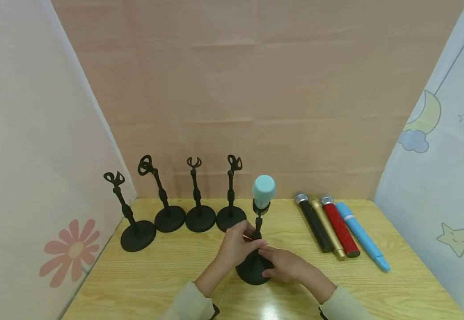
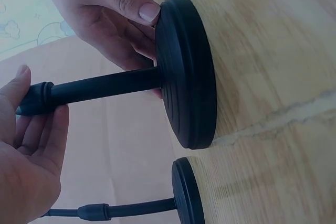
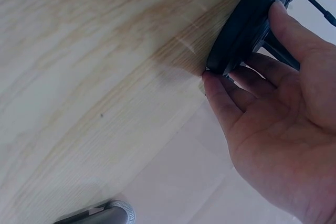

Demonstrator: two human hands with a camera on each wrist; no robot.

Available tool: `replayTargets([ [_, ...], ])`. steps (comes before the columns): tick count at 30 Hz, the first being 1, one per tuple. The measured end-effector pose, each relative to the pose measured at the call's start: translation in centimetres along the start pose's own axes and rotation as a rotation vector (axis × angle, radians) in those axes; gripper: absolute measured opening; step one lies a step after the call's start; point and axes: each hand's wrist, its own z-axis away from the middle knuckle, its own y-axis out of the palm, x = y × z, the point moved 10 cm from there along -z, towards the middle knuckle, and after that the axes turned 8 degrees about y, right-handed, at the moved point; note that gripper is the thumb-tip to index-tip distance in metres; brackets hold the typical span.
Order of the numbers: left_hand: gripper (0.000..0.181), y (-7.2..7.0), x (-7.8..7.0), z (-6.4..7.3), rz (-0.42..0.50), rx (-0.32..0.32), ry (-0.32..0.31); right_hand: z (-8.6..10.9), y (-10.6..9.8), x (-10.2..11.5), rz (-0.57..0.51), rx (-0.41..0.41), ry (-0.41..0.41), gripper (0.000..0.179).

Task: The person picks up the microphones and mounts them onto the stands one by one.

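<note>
A black desktop microphone stand (image 1: 251,273) stands at the front middle of the table. Upright in its clip is a pale teal microphone (image 1: 263,190), rounded end up. My left hand (image 1: 233,249) holds the stand's pole; the left wrist view shows thumb and fingers (image 2: 55,129) about the collar of the pole (image 2: 105,86). With my right hand (image 1: 289,266) I grip the edge of the round base (image 3: 244,30), thumb on its upper face and fingertips at its rim. The base appears to rest on the tabletop.
Several black stands with bare clips stand at the back left, one of them a stand (image 1: 200,218). On the right lie a black microphone (image 1: 315,224), a gold one (image 1: 329,229), a red one (image 1: 340,226) and a blue one (image 1: 363,238). A beige backdrop (image 1: 255,89) rises behind.
</note>
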Motion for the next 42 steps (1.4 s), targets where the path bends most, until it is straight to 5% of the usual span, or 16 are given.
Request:
replayTargets([
  [21, 0.032, -0.1, -0.4, 0.0, -0.050, -0.073, 0.051, -0.1, 0.1, 0.1, -0.012, 0.028, 0.016, 0.067],
  [31, 0.016, 0.8, -1.5, 0.4, -0.055, 0.052, 0.201, 0.0, -0.2, 0.3, -0.024, 0.024, 0.003, 0.068],
  [36, 0.021, 1.4, -1.1, 0.4, -0.027, 0.130, 0.171, 0.0, -0.2, 0.3, -0.002, 0.017, -0.009, 0.067],
  [42, 0.029, 0.9, -0.5, 0.3, 0.007, 0.110, 0.143, -0.1, 0.0, 0.0, -0.010, 0.026, 0.013, 0.067],
])
